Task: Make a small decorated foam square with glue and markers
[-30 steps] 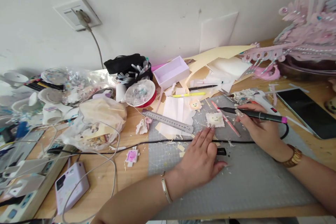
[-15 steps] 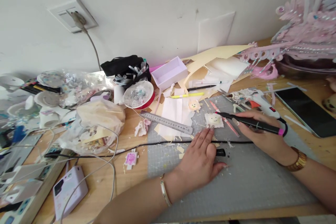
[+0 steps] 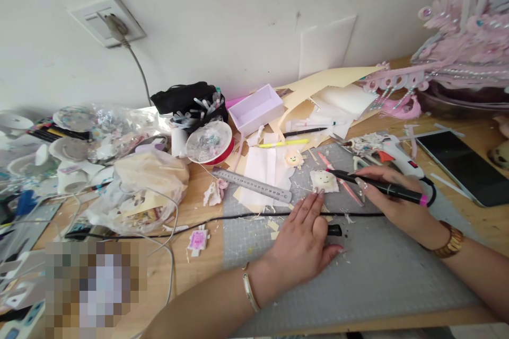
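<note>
My right hand (image 3: 393, 198) grips a black marker (image 3: 387, 186) with a pink band at its back end. The marker's pink tip is at the upper right edge of a small white square piece (image 3: 324, 181) with a drawn smiling face. Flat on the mat lies my left hand (image 3: 304, 241), its fingertips touching the lower edge of that piece. A black cap (image 3: 334, 230) sits just beside this hand, partly covered by it. A similar cream piece with a face (image 3: 294, 158) is farther back, and a coral-coloured pen (image 3: 342, 180) lies between the white piece and my right hand.
A grey cutting mat (image 3: 382, 275) is crossed by a black cable (image 3: 238, 216). Around it are a steel ruler (image 3: 254, 185), a glue gun (image 3: 401, 156), a phone (image 3: 465, 167), a lilac box (image 3: 256, 111) and a plastic bag (image 3: 147, 185). A pixelated patch hides the lower left.
Both hands, the marker and the white piece look almost unmoved. The view has shifted very slightly, and a pixelated patch now covers the lower left.
</note>
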